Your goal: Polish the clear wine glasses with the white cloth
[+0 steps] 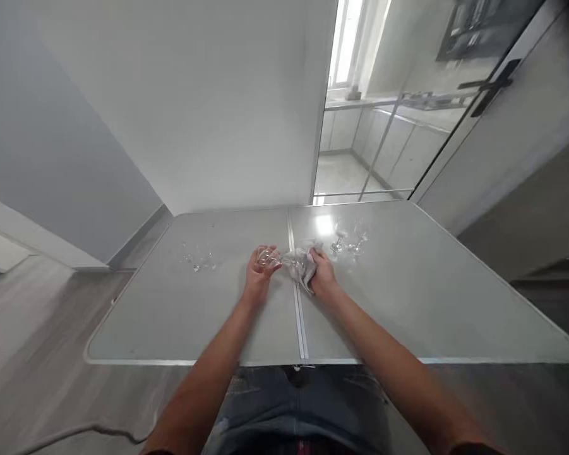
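Note:
My left hand is closed around the bowl of a clear stemmed glass, which lies sideways above the table with its stem pointing right. In my right hand is a grey cloth, bunched about the foot end of the same glass. The cloth partly hides the stem and foot. Just beyond my right hand stand two clear stemmed glasses, one nearer and one farther right. Several small clear glass items are on the left part of the table, too faint to make out fully.
The pale folding table has a metal seam down its middle. A white wall rises behind it. To the right are a glass-panelled door with a dark handle and a kitchen beyond. A cable lies on the floor at lower left.

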The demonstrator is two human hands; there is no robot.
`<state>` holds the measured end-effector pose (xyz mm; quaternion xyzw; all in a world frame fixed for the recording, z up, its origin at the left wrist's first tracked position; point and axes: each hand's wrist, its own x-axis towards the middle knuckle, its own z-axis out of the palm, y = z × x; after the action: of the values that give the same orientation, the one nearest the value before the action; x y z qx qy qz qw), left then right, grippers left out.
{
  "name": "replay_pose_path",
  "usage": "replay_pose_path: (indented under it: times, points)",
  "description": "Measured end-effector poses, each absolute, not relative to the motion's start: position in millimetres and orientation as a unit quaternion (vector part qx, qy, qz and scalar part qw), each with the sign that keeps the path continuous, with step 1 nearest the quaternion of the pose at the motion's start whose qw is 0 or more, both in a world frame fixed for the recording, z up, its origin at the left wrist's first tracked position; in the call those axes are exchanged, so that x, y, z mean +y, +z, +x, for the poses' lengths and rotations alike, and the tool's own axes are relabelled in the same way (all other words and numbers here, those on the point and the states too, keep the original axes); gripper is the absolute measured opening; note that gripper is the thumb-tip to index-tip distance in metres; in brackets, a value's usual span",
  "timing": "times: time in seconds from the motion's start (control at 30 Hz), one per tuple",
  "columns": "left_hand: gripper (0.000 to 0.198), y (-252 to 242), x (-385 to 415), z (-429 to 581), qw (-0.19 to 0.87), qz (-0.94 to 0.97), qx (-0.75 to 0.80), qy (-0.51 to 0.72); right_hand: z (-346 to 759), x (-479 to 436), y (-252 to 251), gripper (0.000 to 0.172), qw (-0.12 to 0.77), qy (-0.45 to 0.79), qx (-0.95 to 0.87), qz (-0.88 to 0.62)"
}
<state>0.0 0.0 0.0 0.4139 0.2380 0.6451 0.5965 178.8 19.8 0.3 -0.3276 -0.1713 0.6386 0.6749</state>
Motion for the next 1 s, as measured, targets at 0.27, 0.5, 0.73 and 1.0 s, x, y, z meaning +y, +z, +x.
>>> replay_pose_path:
  times: [0.27,0.5,0.73,1.0]
  points:
    - [0.074,-3,1,9,0.534,0.442,0.305,0.653,162,4,-1,0.037,0.610,0.668,-0.277,-0.324]
    - [0.026,3,-11,13,0.442,0.541,0.403,0.592,154,-3,7,0.033,0.560,0.731,-0.245,-0.304]
    - [0.022,9,-13,16,0.408,0.517,0.455,0.600,157,-2,10,0.031,0.600,0.716,-0.252,-0.251]
    - [0.022,5,-13,16,0.393,0.526,0.446,0.609,153,0,6,0.033,0.542,0.765,-0.244,-0.249]
